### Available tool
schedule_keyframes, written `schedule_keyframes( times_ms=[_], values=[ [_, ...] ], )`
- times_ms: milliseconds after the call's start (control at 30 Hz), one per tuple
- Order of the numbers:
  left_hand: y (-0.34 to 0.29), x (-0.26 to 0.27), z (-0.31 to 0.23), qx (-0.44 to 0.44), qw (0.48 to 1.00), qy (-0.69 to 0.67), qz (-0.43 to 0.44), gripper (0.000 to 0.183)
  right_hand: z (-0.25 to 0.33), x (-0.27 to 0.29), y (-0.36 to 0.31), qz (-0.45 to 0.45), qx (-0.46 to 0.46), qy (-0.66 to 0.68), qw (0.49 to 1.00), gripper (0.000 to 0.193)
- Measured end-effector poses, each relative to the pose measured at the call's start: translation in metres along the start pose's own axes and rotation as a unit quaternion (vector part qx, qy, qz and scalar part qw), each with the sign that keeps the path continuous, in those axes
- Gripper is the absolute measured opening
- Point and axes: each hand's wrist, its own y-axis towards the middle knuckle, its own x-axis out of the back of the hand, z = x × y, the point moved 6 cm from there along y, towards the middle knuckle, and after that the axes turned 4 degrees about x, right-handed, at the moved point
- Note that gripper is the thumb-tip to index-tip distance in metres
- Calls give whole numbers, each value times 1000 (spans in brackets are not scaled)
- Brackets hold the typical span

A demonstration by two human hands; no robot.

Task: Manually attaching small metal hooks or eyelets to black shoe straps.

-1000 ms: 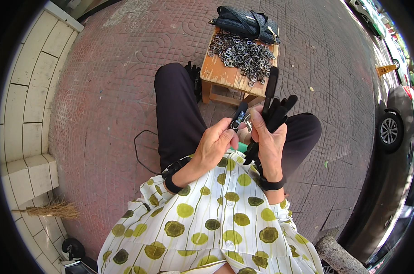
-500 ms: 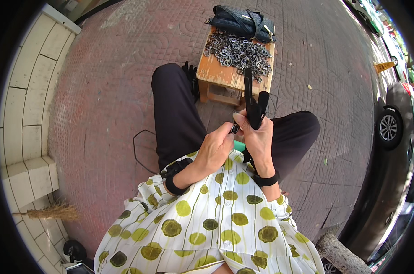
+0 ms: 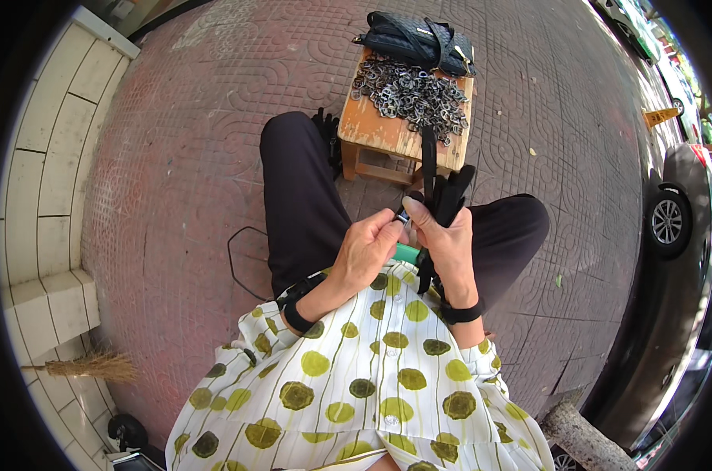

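Fingers (image 3: 389,229) of the left hand (image 3: 364,255) are pinching a small metal fitting (image 3: 403,215), while the right hand (image 3: 451,250) has its thumb right up by it and a grip on a bunch of black straps (image 3: 450,196). So the fitting's sitting between the two hands, over the lap, and I'd say the step is working it onto a strap, though I can't tell if anything's threaded yet since the fingers cover the join. Next move calls for a steady left pinch and the strap end lined up, imo. The loose bunch could get in the way, plus one long strap sticks up past it. Just under the hands there's a green thing (image 3: 407,253), mostly hidden, with the dark trousers (image 3: 305,173) spread either side. Past the knees is a worn wooden desk (image 3: 371,122) with a jumbled heap of metal rings (image 3: 411,93), pieces overlapping, so picking singles looks fiddly. A black bag (image 3: 418,41) lies behind the heap. Way off to the sides: a straw broom (image 3: 93,366) by the wall on the left, parked car (image 3: 670,251) on the right, both well clear of the work.
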Motion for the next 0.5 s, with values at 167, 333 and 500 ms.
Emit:
schedule_keyframes(
  times_ms=[167, 333, 500],
  values=[
    [8, 13, -1, 78, 993, -37, 82, 27, -2, -1, 6, -37, 19, -31, 999, 18],
    [18, 119, -46, -37, 983, -151, -98, 20, 10, 9, 7, -66, 7, 49, 997, 14],
    [29, 260, -44, -104, 936, -70, -330, 20, 0, 19, 9, -82, 0, 57, 995, 14]
  ],
)
